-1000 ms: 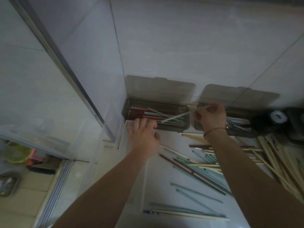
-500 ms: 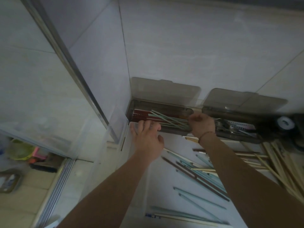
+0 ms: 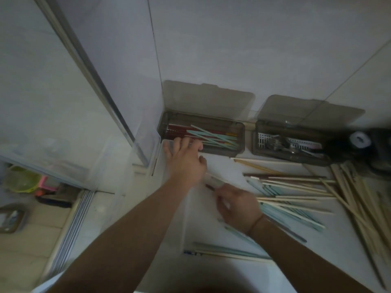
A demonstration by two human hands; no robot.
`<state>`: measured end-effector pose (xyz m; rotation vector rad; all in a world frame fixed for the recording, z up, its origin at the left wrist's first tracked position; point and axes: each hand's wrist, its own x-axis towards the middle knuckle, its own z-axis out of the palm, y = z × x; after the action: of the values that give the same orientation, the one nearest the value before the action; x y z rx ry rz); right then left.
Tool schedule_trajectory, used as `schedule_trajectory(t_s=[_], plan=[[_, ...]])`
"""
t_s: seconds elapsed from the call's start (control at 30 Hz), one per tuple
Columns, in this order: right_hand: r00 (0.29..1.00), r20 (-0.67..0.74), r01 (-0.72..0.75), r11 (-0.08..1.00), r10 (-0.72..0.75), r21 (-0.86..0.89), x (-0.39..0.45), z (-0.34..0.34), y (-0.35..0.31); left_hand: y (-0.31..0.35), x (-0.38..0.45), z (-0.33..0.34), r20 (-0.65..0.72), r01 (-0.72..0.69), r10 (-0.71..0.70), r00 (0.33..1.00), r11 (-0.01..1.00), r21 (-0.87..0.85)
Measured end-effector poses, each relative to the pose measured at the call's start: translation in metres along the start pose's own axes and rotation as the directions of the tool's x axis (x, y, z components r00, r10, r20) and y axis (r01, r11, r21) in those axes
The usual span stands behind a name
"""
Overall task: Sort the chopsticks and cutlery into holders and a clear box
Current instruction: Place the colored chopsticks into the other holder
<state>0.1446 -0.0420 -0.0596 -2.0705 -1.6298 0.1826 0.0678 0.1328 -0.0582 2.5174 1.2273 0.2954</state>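
Nearest us, a few pale and teal sticks (image 3: 224, 251) lie flat on the white counter (image 3: 222, 166), which drops off at its left edge toward the floor. Just beyond, our right hand (image 3: 237, 203) is blurred; it seems curled around a stick end, but we cannot tell the grip. To its right sprawls the loose pile (image 3: 296, 191) of thin wooden, brown and teal chopsticks. Bare counter lies between the pile and the left box (image 3: 201, 134). Our left hand (image 3: 186, 159) rests spread, fingertips touching that smoky plastic box, where red and teal chopsticks lie. Right of it, the second box (image 3: 289, 142) holds metal cutlery. Both lids lean against the tiled wall.
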Motion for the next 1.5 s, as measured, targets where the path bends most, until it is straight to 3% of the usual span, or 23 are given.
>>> schedule_trajectory(t_s=[0.1,0.2,0.43,0.63,0.8,0.87,1.0,1.2,1.3,1.37,1.43,1.5], plan=[[0.949,0.25,0.212,0.975,-0.191,-0.059,-0.037,0.016,-0.012,0.0,0.0,0.0,0.006,-0.008,0.008,1.0,1.0,0.002],[0.883,0.366,0.328,0.944,-0.294,-0.034,-0.056,0.031,-0.017,-0.001,0.0,0.0,0.007,-0.017,0.017,1.0,1.0,0.012],[0.862,0.392,0.406,0.901,-0.322,-0.153,-0.058,0.04,-0.019,-0.001,0.001,0.0,0.01,-0.012,0.011,1.0,1.0,0.016],[0.9,0.354,0.362,0.891,-0.256,-0.276,-0.056,0.044,-0.032,-0.001,0.0,0.001,0.002,-0.015,0.015,1.0,1.0,0.025],[0.957,0.243,0.213,0.95,-0.156,-0.23,-0.051,0.037,-0.024,-0.002,0.001,0.001,0.012,-0.028,0.028,1.0,0.999,0.044],[0.943,0.296,0.222,0.948,-0.149,-0.228,-0.042,0.025,-0.026,-0.002,0.001,0.001,0.006,-0.029,0.029,1.0,0.998,0.053],[0.839,0.505,0.333,0.926,-0.203,-0.18,-0.034,0.016,-0.03,-0.001,0.0,0.001,0.0,-0.02,0.02,1.0,0.998,0.051],[0.836,0.521,0.374,0.874,-0.173,-0.31,-0.039,0.041,-0.029,-0.002,0.0,0.001,0.005,-0.028,0.028,1.0,0.999,0.045],[0.897,0.437,0.197,0.946,-0.068,-0.258,-0.032,0.033,-0.032,-0.003,0.001,0.001,0.006,-0.027,0.027,1.0,0.999,0.045],[0.918,0.377,-0.095,0.991,0.124,-0.094,-0.02,0.018,-0.024,-0.002,0.001,0.0,0.007,-0.023,0.023,1.0,0.999,0.043],[0.911,0.298,-0.339,0.93,0.286,0.144,0.001,-0.001,-0.011,-0.002,0.0,0.0,0.002,-0.026,0.026,1.0,0.999,0.041],[0.873,0.147,-0.485,0.8,0.465,0.354,0.024,-0.022,0.006,-0.003,0.0,-0.001,-0.004,-0.034,0.034,0.999,0.999,0.033]])
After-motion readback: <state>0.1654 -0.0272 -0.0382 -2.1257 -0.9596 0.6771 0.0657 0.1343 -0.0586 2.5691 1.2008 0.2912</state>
